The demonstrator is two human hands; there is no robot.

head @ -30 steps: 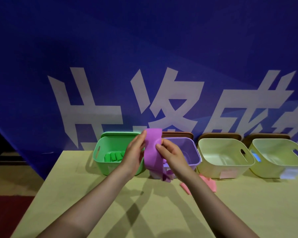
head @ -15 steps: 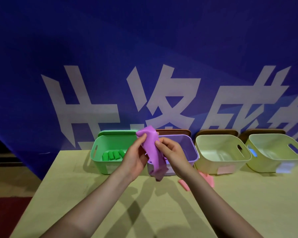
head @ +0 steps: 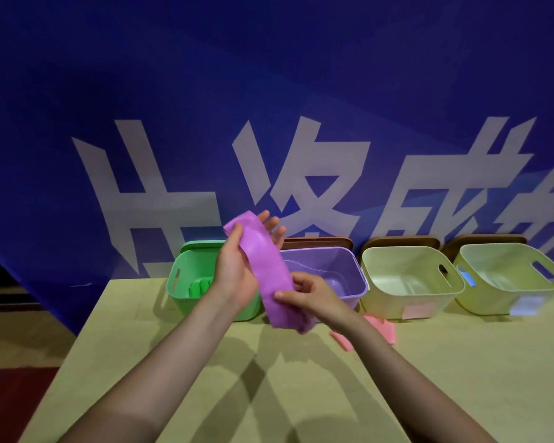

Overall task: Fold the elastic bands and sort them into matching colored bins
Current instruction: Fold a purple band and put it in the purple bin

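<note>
A wide purple elastic band (head: 266,266) stretches slantwise between my hands, above the table in front of the bins. My left hand (head: 237,270) holds its upper end, thumb on the front and fingers showing behind it. My right hand (head: 311,294) pinches its lower part, and the tail hangs just below. Behind the band stand a green bin (head: 186,292) holding folded green bands (head: 199,287) and a purple bin (head: 349,266). A pink band (head: 381,329) lies on the table by my right wrist.
Two pale yellow-green bins (head: 410,282) (head: 509,279) stand to the right, one with a pink label, the other with a bluish one. Brown lids lean behind the bins. A blue banner with white characters (head: 301,187) hangs behind the tan table (head: 285,394).
The bunched purple band has been drawn out longer: my left hand rose with the upper end while my right hand slid down toward the lower end.
</note>
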